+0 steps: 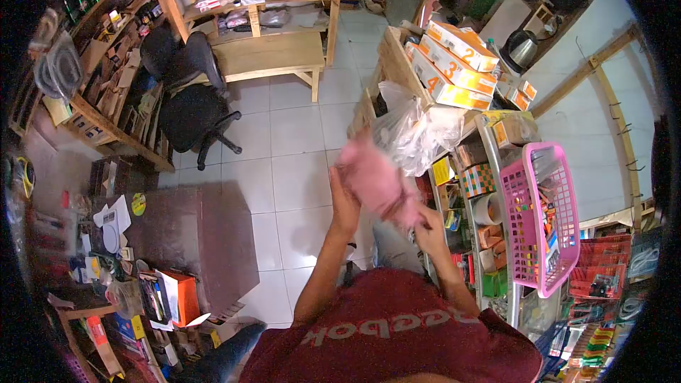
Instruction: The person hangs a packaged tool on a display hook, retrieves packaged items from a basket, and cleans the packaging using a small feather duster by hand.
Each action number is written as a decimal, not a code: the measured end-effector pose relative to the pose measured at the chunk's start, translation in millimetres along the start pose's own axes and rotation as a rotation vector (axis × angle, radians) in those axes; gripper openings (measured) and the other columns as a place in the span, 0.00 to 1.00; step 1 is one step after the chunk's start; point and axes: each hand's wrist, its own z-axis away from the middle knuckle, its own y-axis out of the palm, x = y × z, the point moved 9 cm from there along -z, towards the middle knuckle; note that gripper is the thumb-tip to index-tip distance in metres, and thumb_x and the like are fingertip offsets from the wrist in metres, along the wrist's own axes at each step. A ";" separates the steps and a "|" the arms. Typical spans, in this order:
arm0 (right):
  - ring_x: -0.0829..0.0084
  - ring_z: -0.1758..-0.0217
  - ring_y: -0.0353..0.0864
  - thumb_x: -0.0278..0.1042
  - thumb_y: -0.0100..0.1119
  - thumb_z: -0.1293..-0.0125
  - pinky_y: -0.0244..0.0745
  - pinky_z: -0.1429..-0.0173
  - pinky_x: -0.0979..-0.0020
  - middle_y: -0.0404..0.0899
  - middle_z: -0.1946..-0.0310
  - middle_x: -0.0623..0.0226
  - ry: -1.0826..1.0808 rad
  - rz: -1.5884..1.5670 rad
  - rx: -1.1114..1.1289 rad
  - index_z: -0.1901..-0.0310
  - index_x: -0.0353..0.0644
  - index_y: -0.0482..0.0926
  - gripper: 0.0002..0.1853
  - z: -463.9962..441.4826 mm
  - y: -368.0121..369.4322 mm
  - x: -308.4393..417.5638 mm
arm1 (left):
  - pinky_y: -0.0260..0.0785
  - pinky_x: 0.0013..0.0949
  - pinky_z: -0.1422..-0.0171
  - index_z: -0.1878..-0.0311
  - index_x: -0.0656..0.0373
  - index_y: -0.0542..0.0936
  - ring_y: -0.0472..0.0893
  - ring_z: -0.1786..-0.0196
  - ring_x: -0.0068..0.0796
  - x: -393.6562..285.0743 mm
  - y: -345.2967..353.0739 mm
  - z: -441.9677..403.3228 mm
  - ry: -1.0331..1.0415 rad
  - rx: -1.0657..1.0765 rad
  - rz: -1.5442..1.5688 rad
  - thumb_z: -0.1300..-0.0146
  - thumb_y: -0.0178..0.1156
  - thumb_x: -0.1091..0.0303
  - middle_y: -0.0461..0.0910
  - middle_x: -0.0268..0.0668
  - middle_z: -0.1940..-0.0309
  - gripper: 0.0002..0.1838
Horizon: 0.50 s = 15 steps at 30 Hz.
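A crumpled pink cloth (372,177) is held up in front of my body, slightly blurred. On its left side my left hand (345,202) is pressed against it, the fingers partly hidden by the cloth. At its lower right end my right hand (430,230) pinches the fabric. Just beyond the cloth hangs a clear plastic bag (418,128) from the wooden shelf, below the orange and white boxes (454,64).
To the right stand a pink basket (540,220) with small items and a stocked shelf. A dark brown table (206,241) is at the left. Farther back are a black office chair (191,117) and a wooden bench (269,53) beside shelving.
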 end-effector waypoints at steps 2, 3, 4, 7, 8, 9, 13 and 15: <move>0.74 0.61 0.79 0.20 0.52 0.48 0.72 0.55 0.73 0.81 0.63 0.56 0.069 -0.141 -0.161 0.51 0.34 0.76 0.20 -1.4 -5.3 -17.1 | 0.56 0.39 0.31 0.34 0.56 0.60 0.65 0.36 0.33 -5.9 3.1 0.9 0.017 -0.003 -0.072 0.31 0.29 0.39 0.66 0.36 0.38 0.34; 0.74 0.62 0.79 0.19 0.51 0.50 0.72 0.56 0.73 0.81 0.64 0.56 0.099 -0.214 -0.237 0.51 0.34 0.77 0.21 -1.3 -4.8 -30.2 | 0.55 0.39 0.31 0.33 0.56 0.60 0.65 0.35 0.32 -10.2 4.3 -1.2 0.030 -0.006 -0.108 0.31 0.29 0.38 0.66 0.36 0.37 0.35; 0.76 0.61 0.78 0.19 0.53 0.50 0.72 0.55 0.73 0.81 0.63 0.56 -0.047 -0.087 -0.180 0.52 0.33 0.77 0.20 -0.9 -2.5 -27.3 | 0.55 0.38 0.31 0.33 0.56 0.59 0.65 0.35 0.32 -11.5 4.1 -2.2 0.032 0.019 -0.130 0.31 0.29 0.38 0.65 0.36 0.37 0.35; 0.64 0.61 0.81 0.22 0.55 0.47 0.73 0.55 0.67 0.81 0.58 0.54 -0.131 0.047 0.048 0.52 0.35 0.77 0.18 -1.6 7.6 9.6 | 0.55 0.38 0.31 0.32 0.56 0.58 0.65 0.35 0.32 -9.5 2.4 -2.9 0.030 0.078 -0.175 0.31 0.29 0.39 0.64 0.35 0.36 0.35; 0.63 0.56 0.81 0.23 0.55 0.47 0.73 0.51 0.68 0.81 0.57 0.53 -0.071 0.106 -0.094 0.52 0.34 0.77 0.18 7.3 7.6 -23.8 | 0.55 0.37 0.31 0.32 0.56 0.57 0.65 0.35 0.32 -11.7 3.1 -3.4 0.040 0.087 -0.173 0.31 0.29 0.39 0.64 0.35 0.36 0.35; 0.61 0.55 0.81 0.22 0.55 0.48 0.72 0.49 0.69 0.80 0.56 0.52 -0.005 0.006 -0.132 0.51 0.34 0.77 0.19 7.3 7.7 -26.7 | 0.55 0.37 0.31 0.32 0.56 0.57 0.65 0.35 0.32 -15.4 4.8 -5.2 0.061 0.097 -0.165 0.31 0.29 0.39 0.63 0.35 0.36 0.35; 0.62 0.50 0.80 0.21 0.52 0.46 0.71 0.45 0.69 0.79 0.54 0.51 -0.054 -0.105 -0.039 0.49 0.33 0.75 0.20 -5.3 19.5 -6.6 | 0.55 0.38 0.31 0.32 0.56 0.57 0.65 0.36 0.32 -19.3 -15.3 -3.0 0.137 0.073 -0.265 0.31 0.29 0.39 0.63 0.36 0.36 0.35; 0.63 0.51 0.80 0.23 0.52 0.42 0.71 0.47 0.69 0.80 0.55 0.51 -0.084 0.120 0.114 0.50 0.32 0.75 0.17 -8.5 29.2 6.6 | 0.56 0.39 0.32 0.33 0.56 0.58 0.65 0.35 0.33 -18.7 -23.4 -1.2 0.140 0.072 -0.231 0.30 0.29 0.40 0.63 0.37 0.36 0.34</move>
